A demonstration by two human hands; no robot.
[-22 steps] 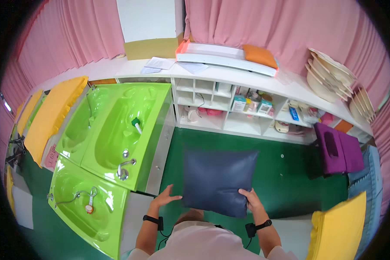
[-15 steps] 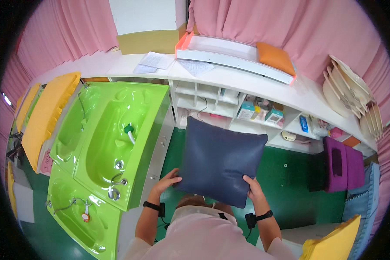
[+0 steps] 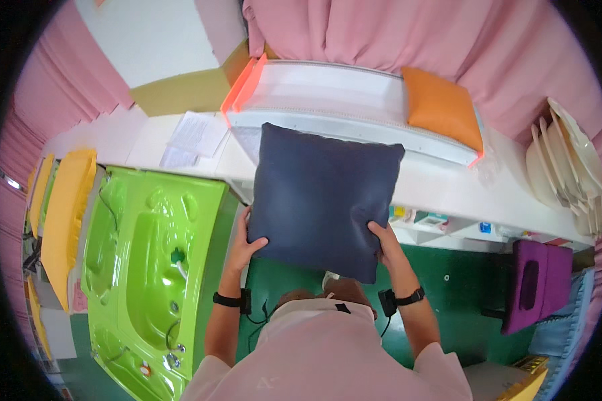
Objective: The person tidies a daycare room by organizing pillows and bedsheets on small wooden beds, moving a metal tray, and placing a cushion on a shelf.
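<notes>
A: Where's the navy cushion (image 3: pixel 321 200)?

B: Held up flat between the 2 hands, directly ahead of them. The left hand (image 3: pixel 244 242) clasps its lower left corner, the right hand (image 3: pixel 386 247) its lower right edge.

A: Which way does it extend?

B: Away from the hands, toward the white counter (image 3: pixel 448 187) and the orange cushion (image 3: pixel 441 107) beyond. It's roughly square, and both hands grip equally near.
</notes>
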